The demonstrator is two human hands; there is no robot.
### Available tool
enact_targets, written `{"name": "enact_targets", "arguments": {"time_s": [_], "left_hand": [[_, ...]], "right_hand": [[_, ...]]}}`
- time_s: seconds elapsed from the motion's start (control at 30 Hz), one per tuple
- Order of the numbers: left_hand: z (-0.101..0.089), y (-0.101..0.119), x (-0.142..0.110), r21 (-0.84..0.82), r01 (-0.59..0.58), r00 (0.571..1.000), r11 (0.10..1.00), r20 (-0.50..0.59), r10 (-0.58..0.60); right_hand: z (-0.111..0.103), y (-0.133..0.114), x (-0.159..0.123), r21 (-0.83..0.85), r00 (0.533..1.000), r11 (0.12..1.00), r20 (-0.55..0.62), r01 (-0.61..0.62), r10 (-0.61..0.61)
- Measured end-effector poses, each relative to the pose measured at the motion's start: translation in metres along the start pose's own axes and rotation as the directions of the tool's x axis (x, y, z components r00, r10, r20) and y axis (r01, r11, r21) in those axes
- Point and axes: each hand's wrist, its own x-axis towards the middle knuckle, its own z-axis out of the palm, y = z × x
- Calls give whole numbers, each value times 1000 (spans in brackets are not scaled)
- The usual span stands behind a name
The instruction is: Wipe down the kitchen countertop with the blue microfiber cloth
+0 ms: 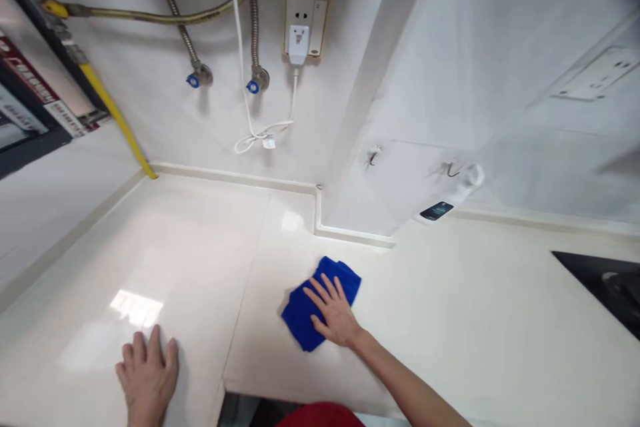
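Well, the red-lettered sign (27, 67) is unreadable; open right hand (335, 310) presses blue cloth (300, 313)

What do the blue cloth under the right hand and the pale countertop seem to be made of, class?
The blue cloth looks like matte microfibre: soft, fuzzy folds. The pale countertop seems polished stone or quartz, possibly; its gloss reflects light.
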Motion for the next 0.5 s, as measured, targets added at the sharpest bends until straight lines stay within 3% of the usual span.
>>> {"name": "enact_targets", "arguments": {"time_s": [0.13,0.3,0.4,0.5], "left_hand": [[-12,3,-70,-11,62,998,998,1,-62],[-21,5,-148,1,125,991,992,53,-125],[-24,7,-171,13,91,993,996,68,-92],[-26,12,-175,19,30,999,999,44,-30]], "right_hand": [[-7,28,-71,-84,999,995,-7,-54,54],[-20,39,-150,-98,991,988,59,-116,122],[-22,35,-178,-82,994,993,62,-89,94],[-19,24,-181,-77,993,991,38,-111,114]]}}
